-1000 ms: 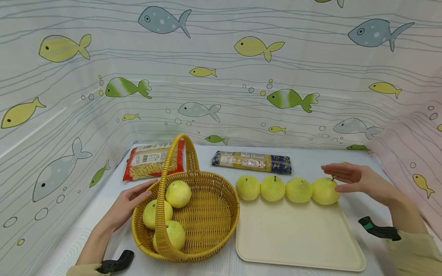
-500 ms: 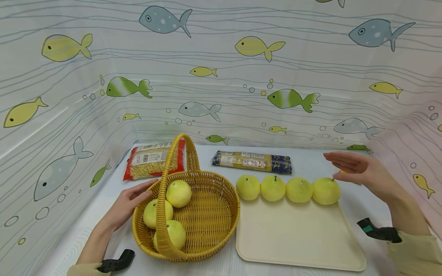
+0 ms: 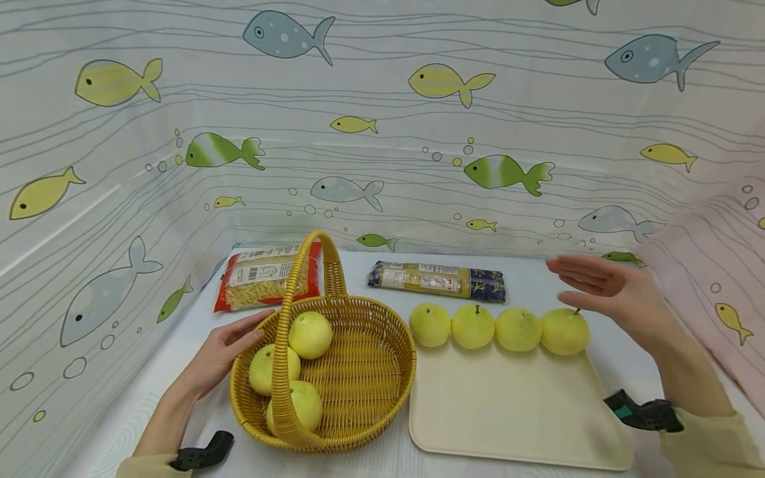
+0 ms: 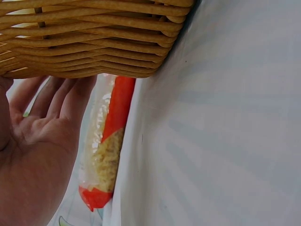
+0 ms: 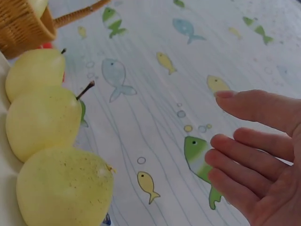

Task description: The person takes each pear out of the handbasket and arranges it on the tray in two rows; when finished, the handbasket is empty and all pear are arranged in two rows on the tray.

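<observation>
A wicker basket [image 3: 367,372] with a tall arched handle stands left of centre in the head view. Three pale yellow pears lie in its left half, one of them a pear [image 3: 310,335] near the back. My left hand [image 3: 212,358] rests its outstretched fingers against the basket's left side; in the left wrist view the fingertips pass behind the weave. Several more pears stand in a row along the back of a cream tray [image 3: 514,405]. Above the row's rightmost pear [image 3: 564,333] hovers my right hand [image 3: 621,302], fingers extended, thumb apart, holding nothing.
Behind the basket lies a red-edged bag of short pasta [image 3: 265,279]. A long pack of pasta [image 3: 436,279] with a dark blue end lies behind the row of pears. A fish-patterned curtain [image 3: 382,159] encloses the table at the back and sides.
My right hand has come away from the rightmost pear and risen, then shifted slightly left above it. The left hand, basket and pears keep their places.
</observation>
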Demonstrator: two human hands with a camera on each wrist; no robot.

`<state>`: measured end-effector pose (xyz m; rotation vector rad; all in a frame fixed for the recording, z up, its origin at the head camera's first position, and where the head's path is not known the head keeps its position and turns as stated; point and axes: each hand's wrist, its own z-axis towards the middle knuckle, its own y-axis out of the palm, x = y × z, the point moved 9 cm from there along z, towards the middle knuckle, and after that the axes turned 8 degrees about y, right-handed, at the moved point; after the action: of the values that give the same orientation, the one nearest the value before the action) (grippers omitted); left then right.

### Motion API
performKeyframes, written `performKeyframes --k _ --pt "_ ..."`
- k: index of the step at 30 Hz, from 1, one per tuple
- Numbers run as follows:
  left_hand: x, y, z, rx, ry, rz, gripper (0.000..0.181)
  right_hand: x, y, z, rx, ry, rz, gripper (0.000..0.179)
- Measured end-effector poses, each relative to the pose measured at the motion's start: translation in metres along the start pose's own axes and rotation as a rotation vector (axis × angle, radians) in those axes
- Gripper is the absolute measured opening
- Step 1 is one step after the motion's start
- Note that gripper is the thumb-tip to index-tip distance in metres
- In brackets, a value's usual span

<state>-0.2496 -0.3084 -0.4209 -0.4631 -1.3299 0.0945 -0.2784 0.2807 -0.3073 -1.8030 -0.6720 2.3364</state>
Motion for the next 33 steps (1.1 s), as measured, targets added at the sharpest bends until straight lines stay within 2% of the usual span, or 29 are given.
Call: performKeyframes --k 9,18,24,33 --pt "-0.001 -0.001 0.001 0.0 -0.007 0.019 0.048 -0.019 0.029 0.0 -0.035 0.004 0.077 0.056" --pt "-0.001 0.0 0.001 -0.007 0.02 0.008 0.047 -0.024 0.061 0.001 -0.048 0.033 -0.021 0.057" --pt "0.001 -0.001 0.001 -0.003 0.019 0.018 0.048 -0.034 0.087 0.0 -0.099 -0.016 -0.053 0.057" --pt "0.001 -0.001 0.001 -0.002 0.009 0.004 0.048 -0.047 0.12 -0.006 -0.189 -0.05 -0.001 0.056"
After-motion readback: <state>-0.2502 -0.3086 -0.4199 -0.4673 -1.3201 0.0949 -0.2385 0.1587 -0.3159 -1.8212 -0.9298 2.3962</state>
